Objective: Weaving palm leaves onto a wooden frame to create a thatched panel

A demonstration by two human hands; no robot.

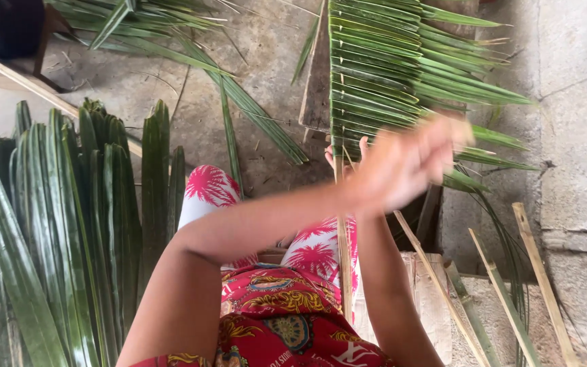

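Observation:
A panel of green palm leaflets (382, 68) folded side by side over a thin stick (342, 251) lies in front of me, over my knees. My left hand (409, 163) reaches across to the panel's lower edge. It is blurred by motion with the fingers curled, so its grip is unclear. My right hand (333, 155) is almost wholly hidden behind my left wrist, with only fingertips showing by the stick at the panel's left edge. My right forearm rises from below.
A stack of loose folded leaflets (69, 231) stands at my left. Several bamboo slats (504, 299) lean at the lower right beside a concrete wall (579, 136). A wooden plank (317, 75) lies along the panel's left side, and loose fronds (144, 24) lie on the floor beyond it.

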